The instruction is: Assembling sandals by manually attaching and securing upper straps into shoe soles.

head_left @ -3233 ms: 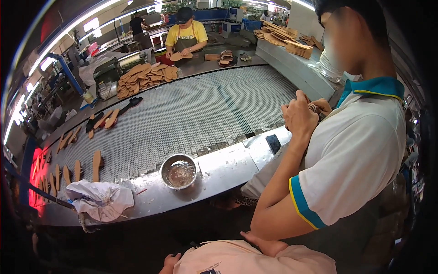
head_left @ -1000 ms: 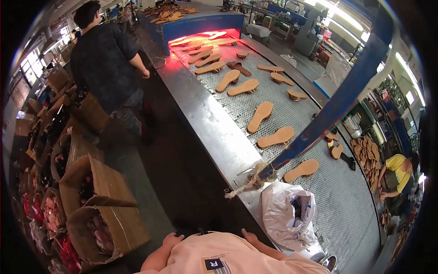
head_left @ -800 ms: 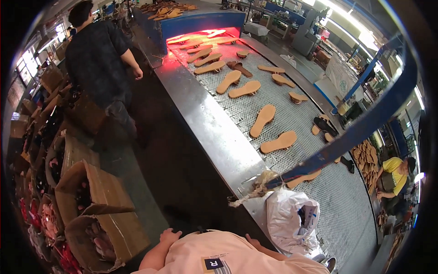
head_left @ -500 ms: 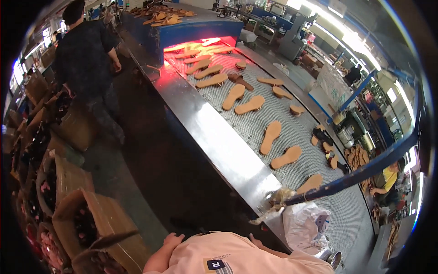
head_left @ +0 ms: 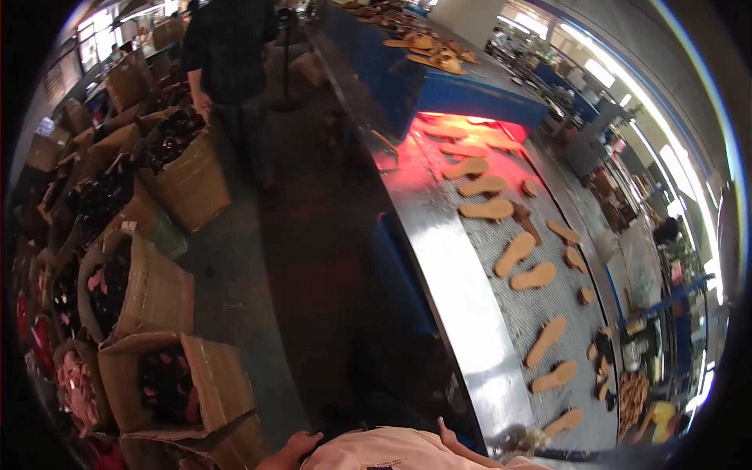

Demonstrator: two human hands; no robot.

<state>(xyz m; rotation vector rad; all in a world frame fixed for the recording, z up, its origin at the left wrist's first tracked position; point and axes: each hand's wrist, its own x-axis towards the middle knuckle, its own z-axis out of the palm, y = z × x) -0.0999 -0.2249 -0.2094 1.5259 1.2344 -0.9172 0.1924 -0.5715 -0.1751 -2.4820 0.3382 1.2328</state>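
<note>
My left hand (head_left: 302,442) hangs low beside my body at the bottom of the head view, a digit stretched out and nothing visible in it. On the other side of my light shirt (head_left: 392,448), my right hand (head_left: 447,432) shows in part, one digit pointing up, no object seen in it. Nearest to that hand is the shiny metal edge (head_left: 470,313) of a conveyor, which it does not visibly touch. Tan shoe soles (head_left: 546,341) and a brown sandal (head_left: 526,222) lie on the mesh belt (head_left: 509,313).
A blue oven housing (head_left: 486,97) glows red over the belt's far end, with sandals (head_left: 439,53) piled on top. Open cardboard boxes (head_left: 223,384) of dark and pink pieces line the left. Another person (head_left: 231,63) stands in the aisle; a worker in yellow (head_left: 664,415) is far right.
My view has swung left, so the conveyor sits farther right and more boxes show. The blue bar and white plastic bag have mostly left the view. Both hands remain low at my sides.
</note>
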